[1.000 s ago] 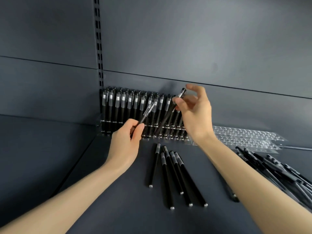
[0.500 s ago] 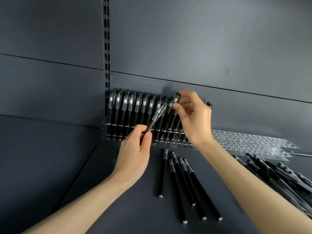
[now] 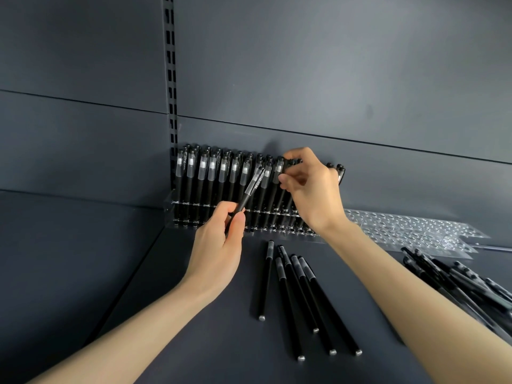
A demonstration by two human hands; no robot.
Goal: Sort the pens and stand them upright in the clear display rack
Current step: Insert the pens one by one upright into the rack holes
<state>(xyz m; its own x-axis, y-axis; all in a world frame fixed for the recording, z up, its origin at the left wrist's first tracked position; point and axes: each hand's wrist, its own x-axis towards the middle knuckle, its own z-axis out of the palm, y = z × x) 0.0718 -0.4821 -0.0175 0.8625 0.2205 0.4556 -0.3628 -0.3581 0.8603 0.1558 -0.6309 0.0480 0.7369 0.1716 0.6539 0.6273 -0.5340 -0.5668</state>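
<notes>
Grey shelving [image 3: 332, 79]: clear plastic rack [image 3: 388, 225] mid-frame is being half filled; black pens [image 3: 253, 187] are being pinched by left hand [image 3: 216, 253] and right hand [image 3: 313, 189]; more lying loose.

Dark grey back panels [image 3: 332, 65], a slotted upright [image 3: 171, 79], matching grey shelf [image 3: 69, 259].

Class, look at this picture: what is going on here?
A person is filling a clear plastic display rack with black pens. The right hand pinches the top of a standing black pen there. The left hand holds a tilted black clear-capped pen before it. Five loose black pens lie on the dark grey shelf.
</notes>
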